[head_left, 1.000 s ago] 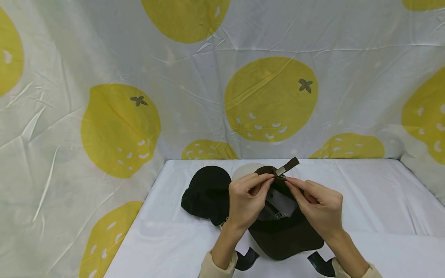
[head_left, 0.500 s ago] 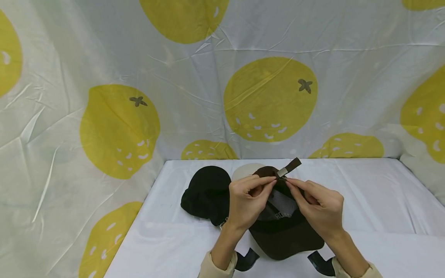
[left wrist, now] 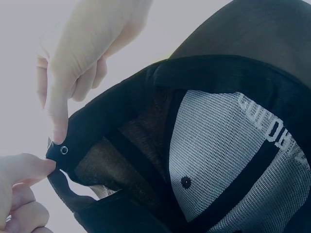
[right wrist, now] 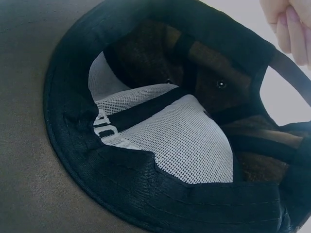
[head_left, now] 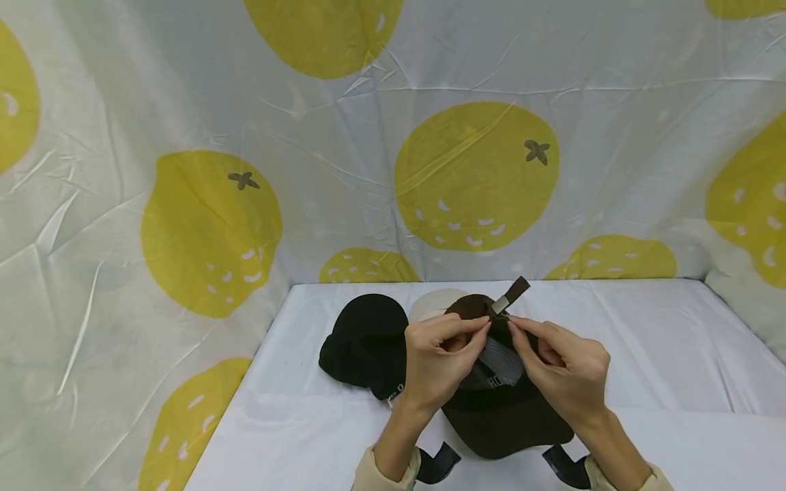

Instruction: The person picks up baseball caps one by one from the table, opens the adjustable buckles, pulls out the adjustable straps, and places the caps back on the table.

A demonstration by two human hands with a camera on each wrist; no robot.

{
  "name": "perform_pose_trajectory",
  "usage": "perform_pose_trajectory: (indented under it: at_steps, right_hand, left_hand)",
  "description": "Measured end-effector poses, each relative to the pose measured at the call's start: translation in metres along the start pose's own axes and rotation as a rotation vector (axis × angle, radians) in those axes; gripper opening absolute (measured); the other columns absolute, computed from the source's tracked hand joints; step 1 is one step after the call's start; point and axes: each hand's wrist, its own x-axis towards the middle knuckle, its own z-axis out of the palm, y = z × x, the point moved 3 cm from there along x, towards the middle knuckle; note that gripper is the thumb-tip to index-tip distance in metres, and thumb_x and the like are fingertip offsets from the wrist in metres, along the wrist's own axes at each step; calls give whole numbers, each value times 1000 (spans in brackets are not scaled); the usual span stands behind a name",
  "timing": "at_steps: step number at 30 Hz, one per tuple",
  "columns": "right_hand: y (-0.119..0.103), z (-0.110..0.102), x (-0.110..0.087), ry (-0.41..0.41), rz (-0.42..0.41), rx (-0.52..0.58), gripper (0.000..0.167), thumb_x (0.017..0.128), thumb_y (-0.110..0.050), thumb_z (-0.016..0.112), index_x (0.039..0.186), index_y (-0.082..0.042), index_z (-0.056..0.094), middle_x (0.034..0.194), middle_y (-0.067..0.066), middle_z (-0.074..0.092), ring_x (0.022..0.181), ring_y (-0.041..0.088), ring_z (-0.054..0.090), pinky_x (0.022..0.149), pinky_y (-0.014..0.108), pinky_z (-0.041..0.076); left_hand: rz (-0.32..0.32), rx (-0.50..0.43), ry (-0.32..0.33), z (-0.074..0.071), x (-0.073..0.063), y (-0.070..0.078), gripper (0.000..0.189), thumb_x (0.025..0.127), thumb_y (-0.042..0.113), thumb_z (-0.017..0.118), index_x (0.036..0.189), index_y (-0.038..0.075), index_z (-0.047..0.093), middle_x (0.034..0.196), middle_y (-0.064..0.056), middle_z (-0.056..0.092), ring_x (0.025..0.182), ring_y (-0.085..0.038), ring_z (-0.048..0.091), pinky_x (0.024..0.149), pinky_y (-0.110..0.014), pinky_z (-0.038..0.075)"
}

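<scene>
A dark brown baseball cap (head_left: 510,423) lies tipped with its inside facing up and its brim toward me. White mesh with light lettering (left wrist: 218,131) lines the crown. Thumb and forefinger of my left hand (head_left: 437,358) pinch the cap's back strap near the metal buckle (head_left: 500,305). Just across a small gap, my right hand (head_left: 568,368) pinches the strap on the other side. The loose strap end (head_left: 519,287) sticks up past the buckle. A small metal eyelet (left wrist: 64,150) shows close to the fingertips in the left wrist view.
To the left lies a black cap (head_left: 367,337) with a small metal buckle (head_left: 396,394). Behind the brown cap shows a pale rounded cap (head_left: 432,301), partly covered. A white cloth (head_left: 663,354) covers the table, with a lemon-print sheet (head_left: 344,164) behind it.
Both hands keep their pinch on the strap. The left fingertips have shifted slightly right and down, and the right ones slightly, too. The buckle and loose strap end have tilted a little more upright.
</scene>
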Motion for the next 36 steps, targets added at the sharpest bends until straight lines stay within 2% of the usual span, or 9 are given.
perform_pose_trajectory:
  at_steps: [12,23,28,32,36]
  right_hand:
    - [2,-3,-4,79,32,-45,42,99,-25,69,78,11,78,50,-5,28,49,0,23,51,13,16]
    - [7,-4,-10,113,59,-69,33,94,-21,74,80,8,79,51,-6,27,51,0,23,54,12,16]
    - [8,-4,-10,134,73,-71,29,92,-18,75,80,8,79,51,-6,26,50,0,23,54,12,16]
    - [7,-4,-9,142,83,-52,26,90,-14,76,79,9,79,50,-6,25,50,0,22,54,11,15]
    - [5,-2,-9,127,81,-40,25,90,-14,77,80,8,79,50,-7,25,49,-1,22,54,11,15]
  left_hand:
    - [-19,-13,-32,-2,1,2,10,82,-11,78,90,-5,82,49,0,49,47,-1,35,46,-11,31]
    - [-99,-29,-138,-10,3,3,8,84,-7,80,87,-1,83,50,0,49,50,1,34,48,-12,30]
    - [-124,-19,-201,-16,3,3,10,84,-8,79,85,1,83,54,-1,59,51,4,34,48,-12,31]
    - [-170,-48,-263,-25,3,2,10,83,-8,80,85,1,82,60,-3,66,53,4,37,49,-13,33]
    - [-204,-68,-297,-33,4,0,10,83,-8,80,85,1,82,61,-3,66,53,4,37,48,-14,32]
